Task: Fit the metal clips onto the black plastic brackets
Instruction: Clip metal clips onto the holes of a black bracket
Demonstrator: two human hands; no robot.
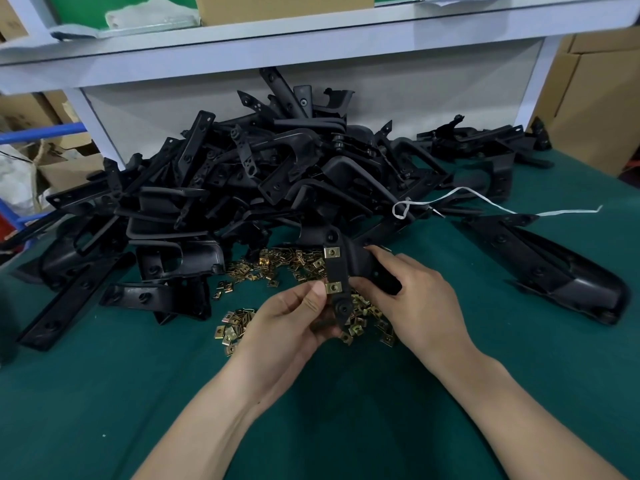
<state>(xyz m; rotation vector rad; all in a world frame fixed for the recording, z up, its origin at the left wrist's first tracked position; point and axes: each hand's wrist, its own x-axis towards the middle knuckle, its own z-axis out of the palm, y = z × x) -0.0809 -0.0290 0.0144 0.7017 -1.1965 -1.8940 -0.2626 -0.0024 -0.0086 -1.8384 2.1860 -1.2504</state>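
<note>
Head view. A green bench [346, 410] carries a big heap of black brackets [259, 174], tangled and lying at all angles, filling the far half up to a white panel under a shelf [277, 39].

Just in front of the heap, both grips hold one bracket [337, 270] slightly above the bench. Its flat strip stands roughly upright towards the camera. Two brass clips sit on this strip: the upper clip [331, 252] near the top and the lower clip [333, 287] further down, just above a round boss.

The left grip [298, 320] comes in from below. Its fingers are curled under the strip's bottom end, and the thumb lies against the left edge of the lower clip. The right grip [415, 296] is closed round the thicker body of the same bracket, to the right of the strip, with its fingertips on the black plastic.

Loose clips [277, 265] lie scattered on the bench under and around the hands. One patch is close to the heap, and a smaller cluster [233, 327] lies left of the left wrist. More show below the right grip.

A long bracket [554, 268] lies alone on the bench to the right, well apart from the hands. A white string [485, 202] trails from the heap's right side across the bench. Cardboard boxes [595, 98] stand beyond the bench's right end.
</note>
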